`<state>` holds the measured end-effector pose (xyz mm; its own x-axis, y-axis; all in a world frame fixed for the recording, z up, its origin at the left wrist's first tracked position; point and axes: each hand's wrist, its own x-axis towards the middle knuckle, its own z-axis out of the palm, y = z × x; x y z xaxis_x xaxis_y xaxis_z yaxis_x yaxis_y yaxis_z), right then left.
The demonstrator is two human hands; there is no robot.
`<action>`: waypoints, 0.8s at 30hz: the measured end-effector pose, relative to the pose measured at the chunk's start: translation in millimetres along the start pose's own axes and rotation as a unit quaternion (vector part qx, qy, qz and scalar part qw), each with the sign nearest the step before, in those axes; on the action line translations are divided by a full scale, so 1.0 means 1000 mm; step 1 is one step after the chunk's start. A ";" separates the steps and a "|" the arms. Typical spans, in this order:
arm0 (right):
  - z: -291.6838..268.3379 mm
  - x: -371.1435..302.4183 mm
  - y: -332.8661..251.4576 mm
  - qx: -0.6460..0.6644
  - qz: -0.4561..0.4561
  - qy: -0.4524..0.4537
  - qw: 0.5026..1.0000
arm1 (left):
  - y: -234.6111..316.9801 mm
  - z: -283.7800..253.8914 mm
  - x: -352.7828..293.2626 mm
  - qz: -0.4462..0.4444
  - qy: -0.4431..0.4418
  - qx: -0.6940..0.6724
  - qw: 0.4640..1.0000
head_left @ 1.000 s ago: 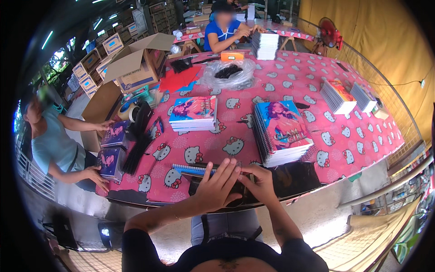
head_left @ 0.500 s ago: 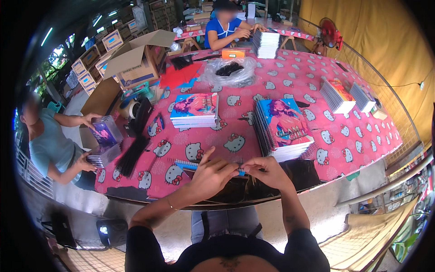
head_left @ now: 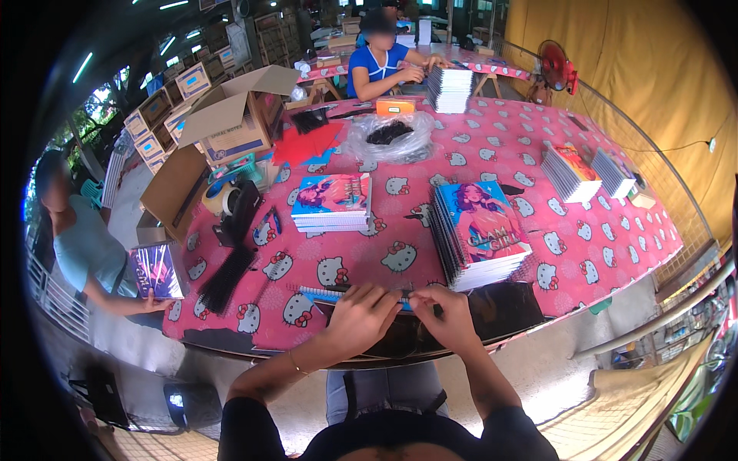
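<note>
At the table's front edge lies a spiral notebook (head_left: 316,294) with a blue cover, its coil edge facing away from me. My left hand (head_left: 361,313) is closed over this notebook, fingers bent along the coil edge, and covers much of it. Just past the coil's right end, my right hand (head_left: 443,313) has its thumb and fingers drawn together; what they pinch is too small to tell. A dark board (head_left: 492,307) is under and beside my right hand. Beyond it stands a tall stack of spiral notebooks (head_left: 484,230) with a figure on the cover, and a lower stack (head_left: 330,203) sits farther left.
Black coils (head_left: 227,280), pliers (head_left: 267,225) and a tape dispenser (head_left: 231,201) lie at the left. Farther back are an open carton (head_left: 238,127) and a plastic bag (head_left: 388,137). More notebook stacks (head_left: 571,175) stand right. Co-workers are left, one holding a purple notebook pack (head_left: 159,270), and across.
My left index finger, raised before, has come down onto the notebook. My right hand has shifted slightly lower. The left co-worker has turned the purple notebooks upright and brought them lower.
</note>
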<state>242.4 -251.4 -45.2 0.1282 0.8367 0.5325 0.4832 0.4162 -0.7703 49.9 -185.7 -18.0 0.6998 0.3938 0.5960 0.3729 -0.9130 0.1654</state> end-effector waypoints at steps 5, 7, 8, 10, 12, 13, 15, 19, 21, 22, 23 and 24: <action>0.015 -0.016 0.008 -0.097 -0.089 0.092 0.987 | -0.002 0.006 -0.001 0.010 0.004 -0.010 1.000; 0.011 -0.016 0.006 -0.103 -0.082 0.060 0.990 | -0.002 0.006 -0.002 0.013 0.003 -0.011 1.000; 0.008 -0.015 0.003 -0.106 -0.078 0.044 0.990 | -0.002 0.005 -0.003 0.014 0.002 -0.012 1.000; -0.013 -0.006 -0.006 -0.140 -0.109 0.051 0.983 | -0.007 -0.009 0.000 0.000 -0.060 -0.004 0.998; -0.047 0.003 0.004 -0.208 -0.105 0.118 0.965 | -0.019 -0.038 0.013 -0.044 -0.137 -0.075 0.987; -0.072 0.005 0.017 -0.259 -0.086 0.181 0.945 | -0.025 -0.050 0.022 -0.062 -0.107 -0.077 0.989; -0.113 0.011 0.046 -0.343 0.003 0.275 0.898 | -0.022 -0.073 0.055 -0.120 -0.055 -0.086 0.987; -0.155 0.006 0.093 -0.224 0.067 0.259 0.937 | -0.014 -0.049 0.141 0.007 0.259 -0.161 0.952; -0.132 0.018 0.057 -0.335 -0.004 0.290 0.896 | -0.011 -0.033 0.173 -0.052 0.293 -0.300 0.906; -0.125 0.025 0.027 -0.383 -0.089 0.274 0.878 | -0.004 -0.031 0.189 -0.073 0.275 -0.378 0.881; -0.122 0.030 0.008 -0.416 -0.146 0.239 0.865 | 0.008 -0.029 0.205 -0.092 0.249 -0.459 0.848; -0.120 0.038 -0.002 -0.412 -0.191 0.215 0.864 | 0.016 -0.025 0.219 -0.112 0.219 -0.536 0.808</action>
<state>350.5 -263.5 19.1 0.0473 0.4098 0.9109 0.9918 0.0890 -0.0916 193.6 -116.8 134.8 0.3185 0.7011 0.6380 -0.4447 -0.4839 0.7537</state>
